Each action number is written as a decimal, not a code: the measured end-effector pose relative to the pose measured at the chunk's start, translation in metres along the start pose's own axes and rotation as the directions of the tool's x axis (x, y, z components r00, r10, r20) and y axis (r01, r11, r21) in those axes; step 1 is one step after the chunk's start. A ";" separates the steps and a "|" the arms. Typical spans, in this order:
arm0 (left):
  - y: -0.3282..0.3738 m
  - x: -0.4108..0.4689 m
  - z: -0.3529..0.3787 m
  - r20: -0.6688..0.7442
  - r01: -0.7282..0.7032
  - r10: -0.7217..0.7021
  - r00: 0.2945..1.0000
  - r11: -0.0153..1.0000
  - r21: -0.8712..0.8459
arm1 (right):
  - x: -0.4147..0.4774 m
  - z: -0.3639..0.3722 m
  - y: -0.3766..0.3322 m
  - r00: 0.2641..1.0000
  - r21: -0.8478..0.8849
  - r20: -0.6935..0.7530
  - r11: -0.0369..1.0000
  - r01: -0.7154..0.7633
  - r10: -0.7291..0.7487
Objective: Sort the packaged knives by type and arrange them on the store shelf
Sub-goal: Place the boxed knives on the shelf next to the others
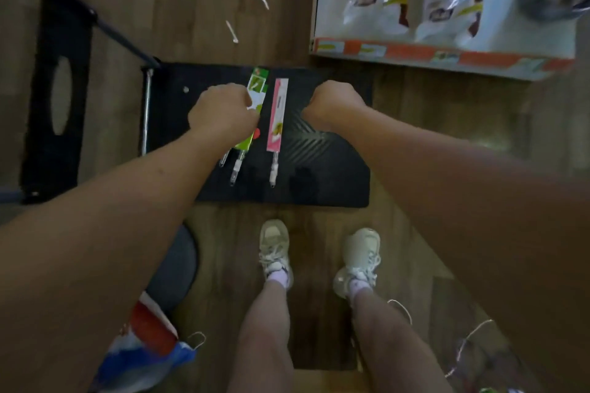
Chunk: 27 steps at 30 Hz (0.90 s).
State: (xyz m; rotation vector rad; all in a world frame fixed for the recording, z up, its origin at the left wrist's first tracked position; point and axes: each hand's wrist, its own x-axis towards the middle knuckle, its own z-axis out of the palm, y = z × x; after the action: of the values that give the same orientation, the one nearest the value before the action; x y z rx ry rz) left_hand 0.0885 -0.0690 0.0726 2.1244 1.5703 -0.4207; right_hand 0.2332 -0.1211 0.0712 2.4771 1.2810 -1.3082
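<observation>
On a black ribbed platform (325, 169) lie packaged knives with clear handles pointing toward me. My left hand (222, 112) is closed around green-and-white knife packs (255, 89), with two clear handles sticking out below it. A pink knife pack (277, 115) lies flat just to the right, touching neither hand. My right hand (335, 104) hovers in a fist over the platform right of the pink pack, and nothing shows in it.
A low store shelf (440, 54) with an orange price strip holds bagged goods at upper right. A black cart frame (54, 99) stands at left. Two plastic ties (232, 31) lie on the wooden floor. A red-white-blue bag (143, 348) sits by my feet.
</observation>
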 end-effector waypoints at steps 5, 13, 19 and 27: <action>-0.043 0.039 0.083 0.022 0.107 -0.106 0.994 0.994 -0.012 | 0.055 0.088 0.001 0.998 -0.001 0.059 1.000 0.003 -0.003; -0.117 0.089 0.198 0.015 0.168 -0.167 0.986 0.983 -0.073 | 0.139 0.215 0.019 1.000 0.114 0.023 0.993 -0.014 0.011; -0.152 0.115 0.255 0.008 0.260 -0.262 0.965 0.952 -0.160 | 0.180 0.268 0.026 0.999 0.147 -0.011 0.989 -0.036 0.038; -0.162 0.151 0.283 -0.019 0.285 -0.302 0.953 0.918 -0.275 | 0.205 0.289 0.035 0.989 0.136 -0.033 0.981 -0.137 0.142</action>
State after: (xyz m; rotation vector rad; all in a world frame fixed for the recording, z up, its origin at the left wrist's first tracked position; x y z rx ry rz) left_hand -0.0124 -0.0575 -0.2721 1.7175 1.8739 -0.2223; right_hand 0.1281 -0.1290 -0.2686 2.6433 1.0365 -1.3561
